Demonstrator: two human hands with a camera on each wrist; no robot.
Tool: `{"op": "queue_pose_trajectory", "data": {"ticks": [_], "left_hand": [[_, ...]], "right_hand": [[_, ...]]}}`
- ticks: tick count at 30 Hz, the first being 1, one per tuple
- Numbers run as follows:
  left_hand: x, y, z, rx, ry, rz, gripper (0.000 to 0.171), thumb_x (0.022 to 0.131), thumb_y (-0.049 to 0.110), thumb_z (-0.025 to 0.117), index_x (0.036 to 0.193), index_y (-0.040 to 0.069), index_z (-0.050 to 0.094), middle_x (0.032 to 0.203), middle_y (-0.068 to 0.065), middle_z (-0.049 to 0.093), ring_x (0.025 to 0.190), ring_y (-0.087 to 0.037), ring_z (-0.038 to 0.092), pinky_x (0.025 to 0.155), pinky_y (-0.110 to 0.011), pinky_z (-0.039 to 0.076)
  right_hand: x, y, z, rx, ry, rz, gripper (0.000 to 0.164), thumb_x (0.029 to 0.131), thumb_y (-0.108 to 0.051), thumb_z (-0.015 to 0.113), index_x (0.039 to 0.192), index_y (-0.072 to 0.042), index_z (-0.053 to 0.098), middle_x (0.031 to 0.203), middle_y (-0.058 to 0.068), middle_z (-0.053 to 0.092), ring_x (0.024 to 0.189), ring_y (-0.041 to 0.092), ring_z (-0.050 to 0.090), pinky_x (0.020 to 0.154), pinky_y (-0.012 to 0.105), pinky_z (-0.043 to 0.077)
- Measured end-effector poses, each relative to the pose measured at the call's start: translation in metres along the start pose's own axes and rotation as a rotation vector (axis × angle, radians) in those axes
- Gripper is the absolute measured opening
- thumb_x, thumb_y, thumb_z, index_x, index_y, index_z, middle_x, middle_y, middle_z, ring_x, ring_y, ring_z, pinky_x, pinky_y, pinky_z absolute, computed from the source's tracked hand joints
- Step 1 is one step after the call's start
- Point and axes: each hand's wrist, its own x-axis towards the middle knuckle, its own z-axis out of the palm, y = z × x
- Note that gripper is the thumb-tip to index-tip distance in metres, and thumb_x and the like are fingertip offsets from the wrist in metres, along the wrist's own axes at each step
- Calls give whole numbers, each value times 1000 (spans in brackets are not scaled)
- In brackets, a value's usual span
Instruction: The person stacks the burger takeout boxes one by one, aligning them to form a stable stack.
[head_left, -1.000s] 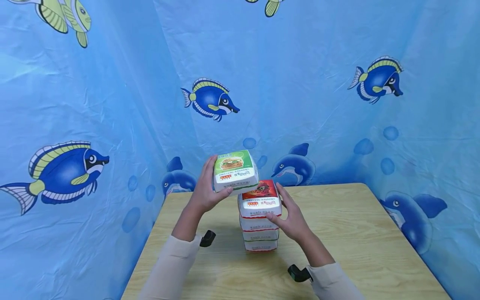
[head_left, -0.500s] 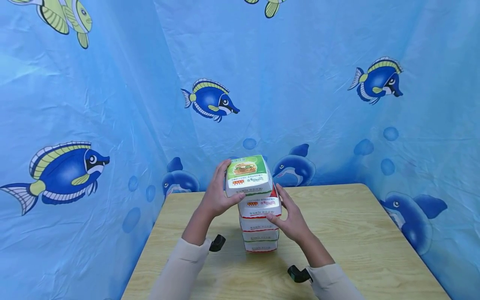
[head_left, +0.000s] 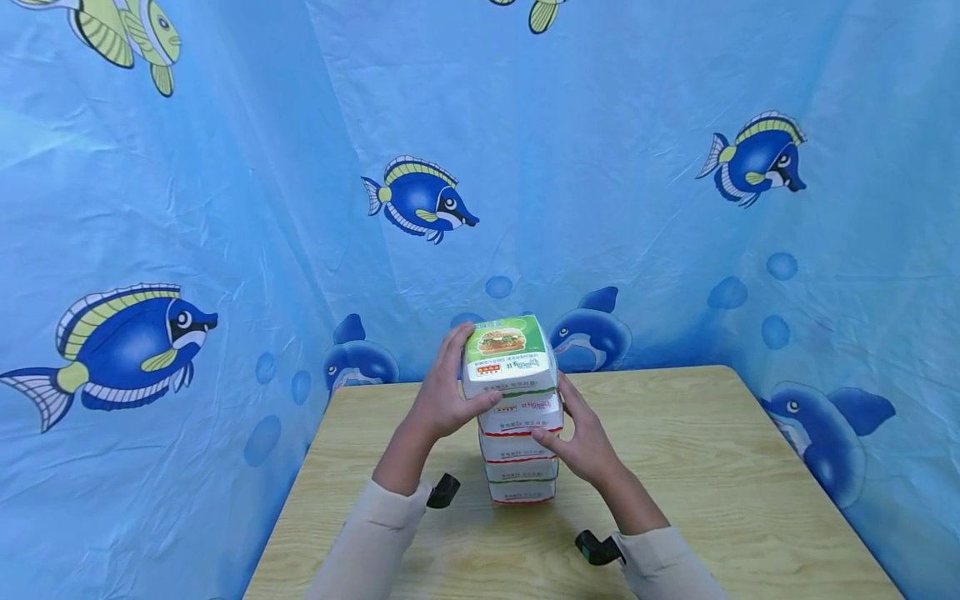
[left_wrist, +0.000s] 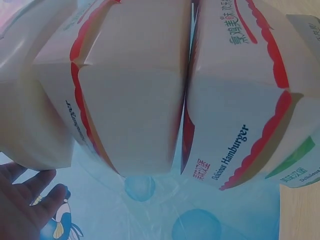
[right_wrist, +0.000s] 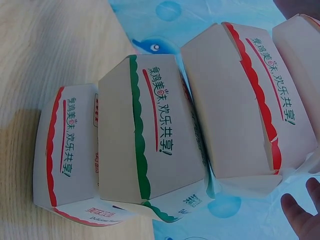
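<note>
A burger box with a green lid [head_left: 502, 342] sits at the top of a stack of white cardboard burger boxes. My left hand [head_left: 444, 389] grips it from the left, thumb along the front and fingers behind the far edge. In the left wrist view, those fingers [left_wrist: 42, 192] reach the top box's far lower edge. Right under it, a red-edged burger box [head_left: 519, 417] has its lid mostly covered. From the right, my right hand [head_left: 588, 437] holds this box, thumb at the front corner and fingers at its far side. Lower boxes [right_wrist: 155, 125] carry green or red scalloped edges.
The stack stands on a light wooden table [head_left: 667, 483]. Behind and on both sides hangs a blue curtain [head_left: 585, 167] printed with fish and dolphins. A black wrist camera [head_left: 597, 547] juts from the right sleeve, another [head_left: 443, 492] from the left.
The left hand has carried the green-lidded box right and slightly down, from the stack's upper left to squarely over the red-lidded box, whose lid it now covers. The right hand has stayed put.
</note>
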Motion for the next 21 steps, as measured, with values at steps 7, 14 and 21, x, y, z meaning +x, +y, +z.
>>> {"op": "queue_pose_trajectory", "data": {"ticks": [7,14,21], "left_hand": [[-1,3,3,34,-11,15,101,76,69,64,155,24,20,158,3,19,140,-24,27,101,-61,36],[-1,4,6,40,-22,19,103,75,68,65,155,22,20,158,3,19,139,-25,28,101,-61,35],[-3,4,8,27,-19,26,101,75,70,64,155,25,20,157,2,21,139,-24,29,101,-60,36]], "right_hand": [[0,2,0,6,0,-10,88,86,-36,74,154,-40,19,157,-6,26,141,29,28,103,60,34],[-1,4,0,11,-6,-5,84,86,-32,76,152,-37,25,155,-6,30,140,26,30,104,60,33],[-1,-5,0,4,-19,-2,83,86,-22,76,153,-23,28,153,4,34,137,31,35,103,62,34]]}}
